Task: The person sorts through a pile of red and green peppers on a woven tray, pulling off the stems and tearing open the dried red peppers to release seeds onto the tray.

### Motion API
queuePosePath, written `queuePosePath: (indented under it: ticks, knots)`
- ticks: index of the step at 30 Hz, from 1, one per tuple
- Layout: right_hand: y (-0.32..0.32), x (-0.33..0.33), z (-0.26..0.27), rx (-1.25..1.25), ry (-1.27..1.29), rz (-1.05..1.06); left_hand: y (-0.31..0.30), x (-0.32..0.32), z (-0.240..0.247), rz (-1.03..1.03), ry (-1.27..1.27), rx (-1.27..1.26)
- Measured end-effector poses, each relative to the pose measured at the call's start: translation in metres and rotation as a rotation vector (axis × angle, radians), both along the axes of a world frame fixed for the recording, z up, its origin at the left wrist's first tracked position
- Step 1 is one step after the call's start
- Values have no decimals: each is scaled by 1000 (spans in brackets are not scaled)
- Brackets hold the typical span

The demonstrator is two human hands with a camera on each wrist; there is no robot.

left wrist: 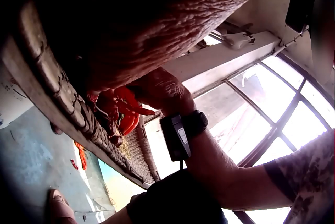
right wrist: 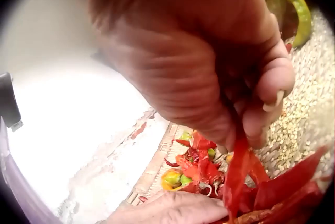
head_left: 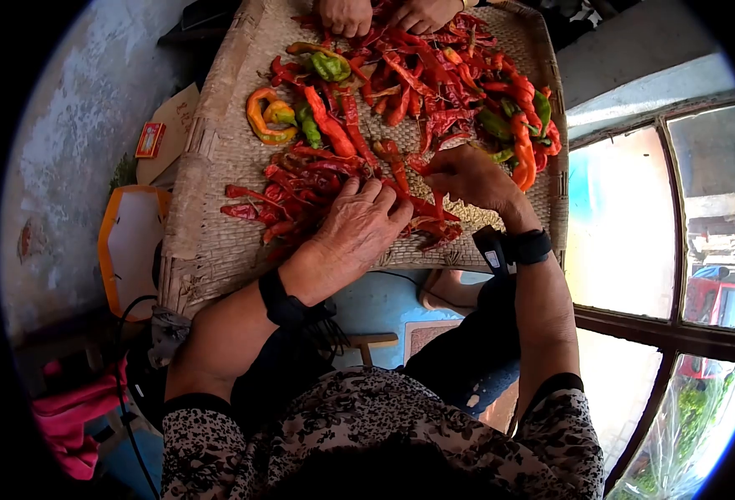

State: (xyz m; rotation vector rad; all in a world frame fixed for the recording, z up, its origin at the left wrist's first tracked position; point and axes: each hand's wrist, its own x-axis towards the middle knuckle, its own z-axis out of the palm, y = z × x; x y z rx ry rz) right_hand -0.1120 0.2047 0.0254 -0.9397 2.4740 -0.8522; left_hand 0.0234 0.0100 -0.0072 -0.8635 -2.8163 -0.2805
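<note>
A wide woven tray [head_left: 209, 208] holds a spread of red chilies [head_left: 417, 83]. My left hand [head_left: 359, 225] lies on the near heap of red chilies [head_left: 292, 196]. Its fingers bend down over them and the fingertips are hidden among the pods. My right hand [head_left: 467, 177] hovers just to its right and pinches a red chili [right wrist: 236, 174] between thumb and fingers; the strip hangs down toward the heap. In the left wrist view my right hand [left wrist: 162, 90] shows beyond the tray's rim [left wrist: 63, 101].
Some green and orange chilies [head_left: 271, 117] lie at the tray's left and right sides. Another person's two hands [head_left: 344, 15] work at the far edge. Pale seeds [right wrist: 309, 93] litter the tray. A window frame [head_left: 676, 333] stands on the right, a blue floor [head_left: 384, 304] below.
</note>
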Motion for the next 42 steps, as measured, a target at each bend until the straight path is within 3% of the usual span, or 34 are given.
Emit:
queuePosePath:
  ticks: [2, 3, 4, 6, 8, 10, 13, 16, 24, 28, 30, 32, 34, 35, 36, 38, 40, 41, 42]
  knots:
    - [6, -6, 0, 13, 5, 1, 0, 0, -1, 4, 6, -4]
    - [-1, -2, 25, -75, -187, -298, 1, 1, -1, 9, 10, -6]
    - [5, -15, 14, -578, -269, -347, 2, 1, -1, 7, 9, -5]
    - [0, -24, 16, -1081, -202, -474, 1, 0, -1, 10, 6, -25]
    - [-6, -15, 13, -595, 29, -446, 2, 0, -3, 17, -1, -16]
    - [-18, -8, -9, -197, 242, -101, 3, -1, -3, 20, -10, -7]
    - [-32, 6, -42, -100, 447, 18, 2, -1, 0, 17, -33, 2]
    - [-38, 11, -46, 73, 416, -69, 1, -1, -2, 22, -14, 20]
    - [-28, 8, -11, -60, 101, -95, 0, 0, -2, 22, -10, -16]
    - [-10, 8, 5, -58, -166, 36, 1, 0, -3, 13, 9, -26]
    - [-3, 11, 15, 84, -281, 45, 1, 0, 0, 12, -18, -25]
    - [5, 5, 16, 56, -310, 21, 1, 0, 0, 9, -16, -22]
    - [8, -5, 18, 110, -152, 32, 1, 0, 0, 8, -14, -24]
    - [10, -7, 20, -44, -146, -166, 1, 0, -2, 10, -5, -15]
    - [10, -10, 24, -420, -254, -263, 1, 0, -2, 11, 4, -6]
    - [4, -18, 21, -908, -188, -480, 1, 0, -2, 10, 1, -15]
    - [1, -14, 19, -527, 32, -378, 1, 0, -2, 13, 0, -29]
    - [1, -15, 4, -359, -20, -256, 1, 0, -3, 13, 10, -31]
    - [-7, -8, -7, -158, 120, -132, 2, 0, -3, 11, 19, -33]
